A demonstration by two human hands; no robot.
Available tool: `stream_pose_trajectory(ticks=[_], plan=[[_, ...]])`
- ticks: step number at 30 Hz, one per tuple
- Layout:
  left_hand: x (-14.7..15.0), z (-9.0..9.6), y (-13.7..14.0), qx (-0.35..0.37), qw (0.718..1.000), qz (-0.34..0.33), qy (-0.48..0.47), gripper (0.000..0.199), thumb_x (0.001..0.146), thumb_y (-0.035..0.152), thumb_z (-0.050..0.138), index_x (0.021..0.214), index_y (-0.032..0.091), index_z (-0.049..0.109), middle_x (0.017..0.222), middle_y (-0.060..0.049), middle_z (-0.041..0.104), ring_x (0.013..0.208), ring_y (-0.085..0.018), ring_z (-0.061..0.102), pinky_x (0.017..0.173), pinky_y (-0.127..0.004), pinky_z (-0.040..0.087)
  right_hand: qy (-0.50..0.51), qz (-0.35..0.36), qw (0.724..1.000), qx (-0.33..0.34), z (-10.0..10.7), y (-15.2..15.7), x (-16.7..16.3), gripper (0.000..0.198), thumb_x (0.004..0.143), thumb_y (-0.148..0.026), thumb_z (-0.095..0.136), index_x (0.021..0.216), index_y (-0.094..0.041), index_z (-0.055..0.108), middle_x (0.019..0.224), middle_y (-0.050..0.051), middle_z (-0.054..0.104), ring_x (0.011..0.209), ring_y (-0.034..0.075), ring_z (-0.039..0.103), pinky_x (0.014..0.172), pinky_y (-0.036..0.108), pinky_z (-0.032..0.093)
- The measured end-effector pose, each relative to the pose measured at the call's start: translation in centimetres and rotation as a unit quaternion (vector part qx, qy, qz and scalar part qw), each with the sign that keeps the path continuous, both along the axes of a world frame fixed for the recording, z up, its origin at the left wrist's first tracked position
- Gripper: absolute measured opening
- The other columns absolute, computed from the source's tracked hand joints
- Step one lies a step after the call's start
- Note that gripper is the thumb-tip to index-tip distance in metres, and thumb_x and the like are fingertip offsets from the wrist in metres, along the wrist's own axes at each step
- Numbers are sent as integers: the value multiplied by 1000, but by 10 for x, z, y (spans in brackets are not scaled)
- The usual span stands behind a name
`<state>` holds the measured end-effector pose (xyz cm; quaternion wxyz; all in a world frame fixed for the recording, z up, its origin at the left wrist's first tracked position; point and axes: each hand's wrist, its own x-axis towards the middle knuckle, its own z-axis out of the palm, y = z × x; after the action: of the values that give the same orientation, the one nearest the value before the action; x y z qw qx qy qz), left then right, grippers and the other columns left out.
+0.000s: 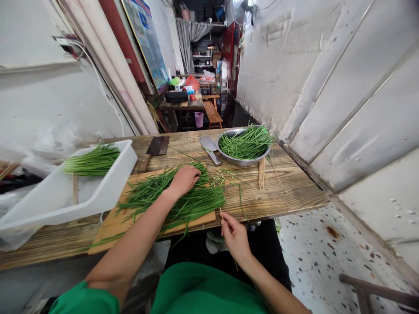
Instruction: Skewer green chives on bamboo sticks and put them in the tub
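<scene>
Long green garlic chives (203, 203) lie spread in a loose pile over a wooden cutting board (113, 222). My left hand (186, 178) rests on the far side of the pile, its fingers curled around some stalks. Between the thumb and fingers of my right hand (235, 235), at the table's front edge, is a thin wooden skewer (221, 213). Its tip points up near the cut ends of the chives, and its other end shows below the hand. Small pale cut bits (218, 178) are scattered right of the board.
A metal bowl (244, 162) heaped with chives stands at the back right, with a bundle of skewers (261, 173) before it. Two cleavers, one dark-bladed (158, 145) and one metal-handled (209, 145), lie behind the board. At left, a white tray (108, 187) holds skewered chives (93, 161).
</scene>
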<state>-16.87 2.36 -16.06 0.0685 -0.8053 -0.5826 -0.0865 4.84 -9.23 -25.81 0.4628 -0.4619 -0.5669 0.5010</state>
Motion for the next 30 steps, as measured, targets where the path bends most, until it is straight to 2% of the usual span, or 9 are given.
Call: stream_pose_trajectory(ticks=[8, 12, 16, 21, 25, 30], plan=[[0, 4, 2, -37, 998, 8, 46, 22, 77, 26, 52, 93, 19, 65, 87, -8, 64, 84, -22, 57, 72, -29, 41, -1, -2, 1000, 7, 1, -1, 1, 36, 82, -36, 48, 105, -13, 63, 54, -2, 51, 48, 11, 46, 47, 20, 38], [-2, 6, 3, -27, 999, 15, 30, 20, 77, 23, 50, 87, 19, 66, 86, -8, 66, 83, -22, 58, 70, -29, 41, -4, -5, 1000, 3, 2, -1, 0, 35, 82, -36, 48, 104, -13, 63, 53, -2, 50, 48, 11, 46, 46, 20, 38], [-6, 13, -2, -24, 998, 45, -40, 21, 78, 25, 46, 76, 20, 66, 80, -5, 67, 75, -18, 58, 64, -26, 40, 6, -9, 1000, 5, 1, -1, 0, 35, 82, -38, 49, 103, -14, 64, 53, -2, 51, 47, 11, 46, 46, 20, 38], [-1, 23, -12, -21, 985, 32, -171, 22, 77, 29, 45, 79, 18, 63, 75, -2, 66, 69, -15, 57, 65, -24, 41, 9, -5, 1000, 11, 1, 1, -1, 35, 82, -36, 48, 103, -14, 64, 52, -2, 51, 46, 11, 46, 44, 20, 38], [10, 11, -19, -90, 952, 25, -293, 25, 76, 30, 45, 88, 16, 63, 74, -1, 67, 65, -13, 59, 63, -23, 44, -2, -16, 999, 29, 3, 4, -2, 33, 82, -34, 48, 102, -15, 65, 56, 0, 57, 48, 12, 49, 46, 21, 41], [18, -7, -20, -135, 927, 45, -348, 24, 75, 29, 47, 81, 15, 66, 71, -2, 68, 60, -13, 60, 62, -23, 45, 0, -37, 999, 38, 6, 9, -1, 29, 79, -34, 52, 97, -20, 69, 70, 4, 67, 63, 18, 60, 53, 25, 48]])
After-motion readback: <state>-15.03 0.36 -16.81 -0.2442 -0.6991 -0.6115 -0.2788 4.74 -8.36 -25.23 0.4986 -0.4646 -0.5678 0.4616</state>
